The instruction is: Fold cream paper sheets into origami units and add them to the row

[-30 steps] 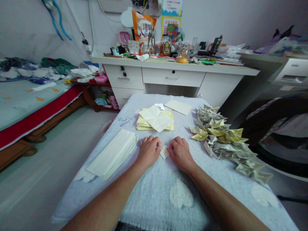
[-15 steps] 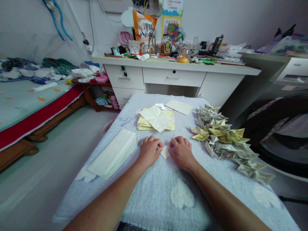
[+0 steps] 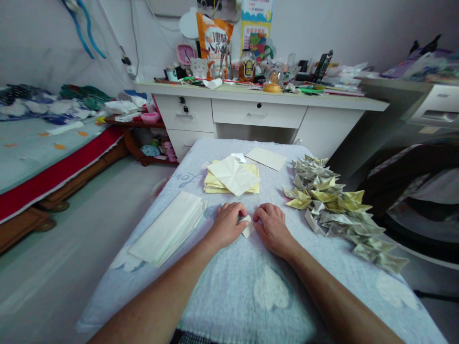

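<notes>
Across the upper middle of the frame you have a white desk point(image 3: 279, 113), holding a pink clock point(image 3: 185, 54), an orange bag point(image 3: 210, 40) and a glass jar point(image 3: 247, 68). A bed point(image 3: 34, 148) with a red side band point(image 3: 68, 168) fills your left edge, and a grey washing machine point(image 3: 412, 136), topped with plastic bags point(image 3: 428, 68), stands at the right.

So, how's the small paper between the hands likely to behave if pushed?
Probably flexible: the paper looks thin and bent up beside the left hand. Likely light, given how small it is. Should slide or wrinkle rather than roll, since its near part lies low on the cloth.
</notes>
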Tool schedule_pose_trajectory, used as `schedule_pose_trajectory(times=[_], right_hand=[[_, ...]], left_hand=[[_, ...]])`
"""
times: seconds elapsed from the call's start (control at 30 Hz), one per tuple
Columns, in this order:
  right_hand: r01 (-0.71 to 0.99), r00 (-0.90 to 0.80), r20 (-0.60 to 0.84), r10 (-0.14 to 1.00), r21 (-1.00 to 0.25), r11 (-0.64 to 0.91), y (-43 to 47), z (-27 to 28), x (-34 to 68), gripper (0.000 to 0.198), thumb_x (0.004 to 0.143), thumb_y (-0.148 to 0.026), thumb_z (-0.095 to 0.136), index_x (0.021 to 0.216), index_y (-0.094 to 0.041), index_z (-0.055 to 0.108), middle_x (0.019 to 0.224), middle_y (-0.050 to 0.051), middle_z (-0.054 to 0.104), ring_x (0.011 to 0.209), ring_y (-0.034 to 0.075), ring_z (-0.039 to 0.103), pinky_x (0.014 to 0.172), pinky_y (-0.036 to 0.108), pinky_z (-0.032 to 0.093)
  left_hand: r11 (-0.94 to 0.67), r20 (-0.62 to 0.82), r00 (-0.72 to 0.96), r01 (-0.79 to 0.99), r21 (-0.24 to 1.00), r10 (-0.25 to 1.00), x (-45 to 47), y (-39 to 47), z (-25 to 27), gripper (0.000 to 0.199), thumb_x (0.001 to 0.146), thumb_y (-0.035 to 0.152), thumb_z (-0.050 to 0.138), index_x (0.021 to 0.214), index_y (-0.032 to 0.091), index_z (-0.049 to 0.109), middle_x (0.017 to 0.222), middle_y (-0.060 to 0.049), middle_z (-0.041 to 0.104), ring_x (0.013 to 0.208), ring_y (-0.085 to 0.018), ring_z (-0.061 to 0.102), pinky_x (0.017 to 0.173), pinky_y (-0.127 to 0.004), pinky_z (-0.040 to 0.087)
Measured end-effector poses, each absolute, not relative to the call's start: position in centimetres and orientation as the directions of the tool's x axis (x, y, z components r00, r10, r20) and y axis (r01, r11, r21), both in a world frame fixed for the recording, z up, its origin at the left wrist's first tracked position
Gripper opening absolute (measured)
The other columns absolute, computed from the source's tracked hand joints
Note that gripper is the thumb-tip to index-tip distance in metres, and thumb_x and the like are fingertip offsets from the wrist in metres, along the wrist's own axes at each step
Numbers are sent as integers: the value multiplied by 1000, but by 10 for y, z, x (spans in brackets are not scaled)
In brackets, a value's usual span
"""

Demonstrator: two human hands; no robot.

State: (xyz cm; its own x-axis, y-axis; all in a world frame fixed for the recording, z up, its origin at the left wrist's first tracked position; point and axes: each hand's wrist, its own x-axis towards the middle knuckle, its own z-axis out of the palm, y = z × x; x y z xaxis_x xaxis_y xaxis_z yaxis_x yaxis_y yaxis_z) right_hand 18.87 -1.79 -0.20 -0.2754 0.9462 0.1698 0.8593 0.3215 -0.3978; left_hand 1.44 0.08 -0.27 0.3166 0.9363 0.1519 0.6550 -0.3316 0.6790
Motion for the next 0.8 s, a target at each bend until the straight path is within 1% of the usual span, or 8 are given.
schedule_pose_trajectory(times=[0.07, 0.13, 0.23, 0.37, 0.53, 0.67, 0.73, 0.8], right_hand=[[836, -277, 182, 944, -438, 330, -19, 0, 190, 9, 85, -21, 54, 92, -22, 59, 107, 7, 53, 101, 24, 44, 89, 40, 35], [801, -279, 212, 937, -486, 349, -20, 3, 190, 10, 85, -22, 54, 95, -21, 58, 107, 8, 53, 101, 24, 45, 89, 39, 36], [731, -286, 282, 916, -554, 399, -20, 7, 189, 17, 85, -28, 58, 101, -21, 57, 107, 8, 53, 101, 23, 46, 89, 38, 37], [635, -303, 314, 900, -638, 436, -18, 9, 188, 12, 90, -30, 53, 92, -21, 59, 94, 5, 57, 93, 21, 50, 83, 34, 39], [564, -334, 331, 882, -680, 469, -14, 9, 189, 20, 93, -27, 49, 76, -20, 57, 79, 3, 57, 82, 18, 51, 76, 31, 39], [526, -374, 353, 858, -681, 510, -14, 7, 190, 21, 93, -25, 49, 74, -19, 56, 77, 3, 55, 80, 17, 50, 75, 31, 38], [515, -346, 346, 872, -706, 485, -14, 6, 190, 18, 92, -27, 51, 76, -19, 56, 77, 2, 55, 80, 17, 50, 73, 30, 38], [485, -292, 314, 903, -766, 423, -15, 5, 189, 13, 89, -29, 55, 80, -19, 55, 78, 1, 55, 78, 17, 50, 71, 29, 39]], left_hand=[[-302, 139, 322, 539, 787, 936, 15, 1, -3, 14, 75, 17, 58, 88, 21, 55, 82, 1, 59, 82, -15, 53, 77, -28, 41], [-243, 110, 319, 416, 876, 941, 15, 2, -1, 24, 76, 16, 56, 99, 20, 54, 78, 3, 57, 70, -11, 51, 68, -24, 41], [-163, 71, 305, 287, 944, 950, 13, 2, 2, 34, 76, 18, 56, 111, 19, 55, 78, 3, 56, 58, -8, 43, 57, -21, 37], [-151, 88, 305, 189, 970, 948, 12, 3, 4, 23, 78, 23, 58, 99, 16, 63, 78, 1, 56, 65, -9, 49, 61, -21, 40], [-172, 103, 316, 198, 965, 943, 13, 1, 1, 21, 78, 24, 61, 96, 15, 64, 73, 2, 54, 65, -9, 50, 60, -20, 40], [-202, 103, 328, 284, 937, 939, 13, -1, 1, 17, 80, 29, 61, 87, 15, 67, 64, 3, 53, 58, -8, 46, 54, -20, 35], [-185, 101, 327, 240, 953, 940, 13, -1, 2, 16, 81, 30, 60, 81, 15, 63, 63, 4, 53, 57, -8, 48, 54, -19, 36], [-119, 72, 324, 127, 985, 943, 14, -1, 2, 16, 81, 31, 60, 79, 15, 57, 64, 4, 53, 56, -8, 52, 54, -19, 39]])
